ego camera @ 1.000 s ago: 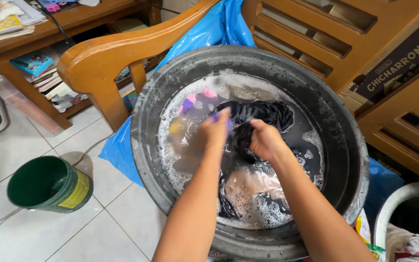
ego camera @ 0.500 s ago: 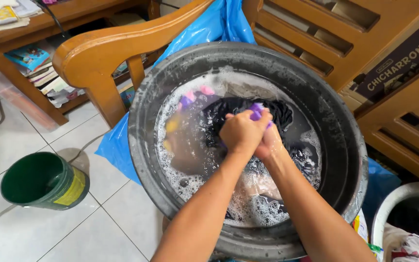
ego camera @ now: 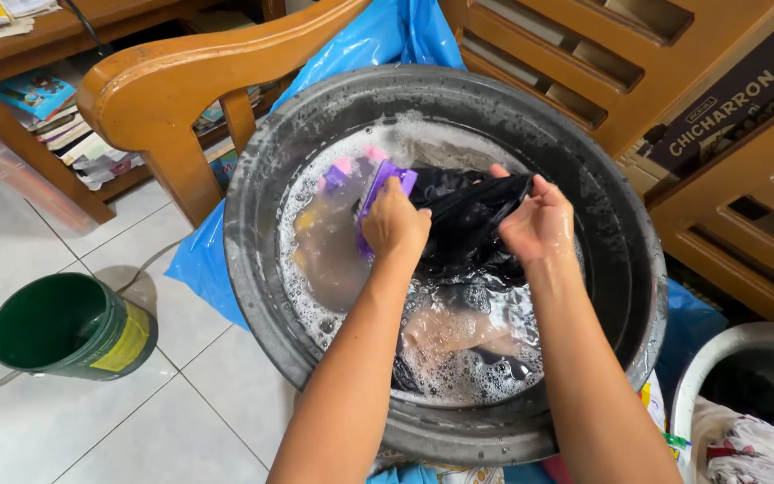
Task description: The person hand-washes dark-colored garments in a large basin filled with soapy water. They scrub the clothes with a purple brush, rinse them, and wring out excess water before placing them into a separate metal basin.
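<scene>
Crosswise over the soapy water in the grey basin (ego camera: 262, 269), the black garment (ego camera: 472, 220) lay stretched between both clenched grips, left hand (ego camera: 394, 222) also pressing a purple brush (ego camera: 385, 184), right hand (ego camera: 539, 224) pulling opposite.

Green bucket (ego camera: 69, 327), wooden chair (ego camera: 190, 85), blue plastic bag (ego camera: 378, 36), perhaps books (ego camera: 55, 121)

A basin (ego camera: 262, 269) sits on the floor (ego camera: 91, 430), cloth (ego camera: 472, 220) in it, a bucket (ego camera: 91, 345) to its left, a chair (ego camera: 172, 99) behind.
</scene>
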